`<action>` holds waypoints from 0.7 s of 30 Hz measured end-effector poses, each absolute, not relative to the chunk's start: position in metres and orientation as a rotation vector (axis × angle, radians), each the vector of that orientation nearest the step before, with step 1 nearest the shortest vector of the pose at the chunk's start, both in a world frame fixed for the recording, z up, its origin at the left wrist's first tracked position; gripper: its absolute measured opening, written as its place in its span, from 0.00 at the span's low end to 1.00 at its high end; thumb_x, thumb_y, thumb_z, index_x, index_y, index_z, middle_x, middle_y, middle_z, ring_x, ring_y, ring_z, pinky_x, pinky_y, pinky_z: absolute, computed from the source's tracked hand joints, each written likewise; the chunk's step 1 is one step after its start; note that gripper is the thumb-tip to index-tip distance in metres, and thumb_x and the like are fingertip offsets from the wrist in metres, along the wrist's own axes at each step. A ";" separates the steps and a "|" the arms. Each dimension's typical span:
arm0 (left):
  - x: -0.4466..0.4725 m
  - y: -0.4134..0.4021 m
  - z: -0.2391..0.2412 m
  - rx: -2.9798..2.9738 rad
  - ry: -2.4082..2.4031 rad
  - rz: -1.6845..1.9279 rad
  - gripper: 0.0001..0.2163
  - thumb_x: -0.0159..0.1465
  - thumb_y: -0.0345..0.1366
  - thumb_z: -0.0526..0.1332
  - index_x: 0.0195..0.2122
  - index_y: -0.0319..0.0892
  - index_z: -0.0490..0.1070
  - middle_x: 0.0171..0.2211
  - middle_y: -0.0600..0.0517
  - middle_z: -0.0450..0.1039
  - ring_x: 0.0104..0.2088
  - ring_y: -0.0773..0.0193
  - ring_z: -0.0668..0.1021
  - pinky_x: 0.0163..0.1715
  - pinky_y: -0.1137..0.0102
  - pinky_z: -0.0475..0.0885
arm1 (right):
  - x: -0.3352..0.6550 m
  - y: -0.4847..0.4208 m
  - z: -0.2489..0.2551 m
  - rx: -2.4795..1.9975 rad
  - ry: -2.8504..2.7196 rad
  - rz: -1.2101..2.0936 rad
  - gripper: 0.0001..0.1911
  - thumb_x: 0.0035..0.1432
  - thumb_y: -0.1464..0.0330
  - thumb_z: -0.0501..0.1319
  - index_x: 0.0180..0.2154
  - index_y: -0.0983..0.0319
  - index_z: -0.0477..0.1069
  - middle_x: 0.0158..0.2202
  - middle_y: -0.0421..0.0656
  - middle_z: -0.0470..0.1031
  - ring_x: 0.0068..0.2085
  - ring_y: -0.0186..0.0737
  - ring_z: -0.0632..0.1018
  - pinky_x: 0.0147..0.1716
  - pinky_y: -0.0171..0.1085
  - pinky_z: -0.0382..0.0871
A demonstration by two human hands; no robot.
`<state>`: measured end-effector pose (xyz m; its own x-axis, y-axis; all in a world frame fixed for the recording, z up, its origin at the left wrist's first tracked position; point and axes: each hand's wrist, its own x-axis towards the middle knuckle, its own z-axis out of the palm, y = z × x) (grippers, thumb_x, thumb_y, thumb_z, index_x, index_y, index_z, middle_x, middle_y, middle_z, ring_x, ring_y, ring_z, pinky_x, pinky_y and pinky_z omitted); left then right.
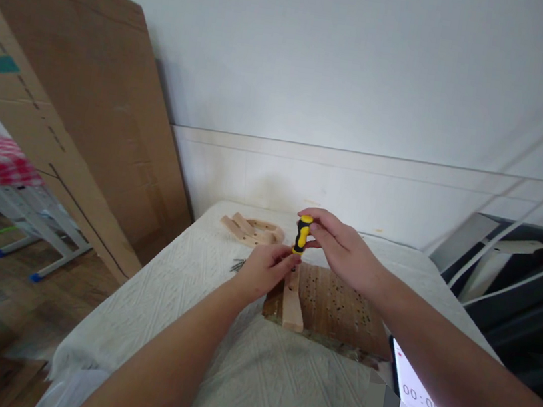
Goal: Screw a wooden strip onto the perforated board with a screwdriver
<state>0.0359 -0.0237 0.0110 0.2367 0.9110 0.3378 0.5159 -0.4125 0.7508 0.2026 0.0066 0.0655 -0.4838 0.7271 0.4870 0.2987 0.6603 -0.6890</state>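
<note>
A yellow and black screwdriver [303,233] stands upright over a pale curved wooden piece [293,304]. My right hand [341,244] has its fingers closed around the screwdriver's handle. My left hand [266,270] pinches low down by the foot of the handle, close to the wood; its fingertips hide the screwdriver's tip. Beneath the curved piece lies a brown wooden board [338,307] dotted with many small holes. Beyond my left hand, more curved wooden pieces [252,229] rest on the cloth. A small pile of screws [237,265] sits just left of that hand.
White textured cloth [158,322] covers the table, which meets the wall at the back. A device with a timer on its screen [419,393] lies at the right front. A large cardboard box [100,92] leans at the left. Dark panels [527,286] stand at the right.
</note>
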 end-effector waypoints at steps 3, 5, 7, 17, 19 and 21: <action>0.038 -0.023 0.009 1.925 1.309 1.084 0.13 0.62 0.43 0.56 0.32 0.40 0.74 0.21 0.55 0.70 0.21 0.69 0.70 0.22 0.74 0.62 | 0.202 0.006 0.069 -0.803 -2.075 0.647 0.15 0.61 0.60 0.52 0.47 0.57 0.68 0.41 0.44 0.72 0.39 0.40 0.75 0.38 0.43 0.74; 0.038 -0.023 0.009 1.886 1.321 1.107 0.12 0.60 0.43 0.58 0.31 0.40 0.75 0.21 0.54 0.71 0.21 0.69 0.70 0.22 0.74 0.63 | 0.201 0.004 0.072 -0.811 -2.094 0.574 0.15 0.58 0.59 0.56 0.44 0.57 0.70 0.43 0.46 0.71 0.39 0.40 0.75 0.36 0.41 0.75; 0.038 -0.025 0.011 1.889 1.353 1.147 0.12 0.59 0.44 0.60 0.32 0.40 0.75 0.23 0.53 0.73 0.22 0.69 0.71 0.23 0.74 0.64 | 0.199 0.002 0.074 -0.830 -2.121 0.530 0.15 0.57 0.60 0.57 0.45 0.57 0.70 0.43 0.46 0.71 0.38 0.40 0.75 0.36 0.40 0.74; 0.035 -0.028 0.020 1.943 1.299 1.491 0.12 0.60 0.38 0.59 0.42 0.40 0.73 0.37 0.48 0.76 0.29 0.68 0.73 0.28 0.73 0.67 | 0.200 0.004 0.069 -0.896 -2.191 0.462 0.20 0.62 0.65 0.48 0.55 0.60 0.62 0.45 0.48 0.74 0.45 0.45 0.74 0.47 0.47 0.67; 0.036 -0.027 0.017 1.991 1.314 1.420 0.10 0.60 0.37 0.58 0.41 0.41 0.74 0.37 0.49 0.76 0.31 0.67 0.73 0.30 0.72 0.68 | 0.199 0.004 0.068 -0.878 -2.192 0.432 0.20 0.62 0.65 0.48 0.54 0.59 0.63 0.46 0.48 0.73 0.48 0.45 0.73 0.49 0.47 0.66; 0.037 -0.025 0.015 2.001 1.330 1.393 0.10 0.61 0.36 0.57 0.41 0.41 0.74 0.36 0.49 0.76 0.32 0.66 0.74 0.32 0.71 0.68 | 0.199 0.004 0.069 -0.854 -2.194 0.392 0.19 0.62 0.65 0.48 0.53 0.58 0.64 0.47 0.48 0.71 0.50 0.45 0.72 0.50 0.48 0.64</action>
<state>0.0367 -0.0254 0.0154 0.0701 0.8461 0.5284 0.4886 -0.4909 0.7213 0.1991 0.0038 0.0690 -0.5070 0.6810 0.5284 0.4556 0.7321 -0.5064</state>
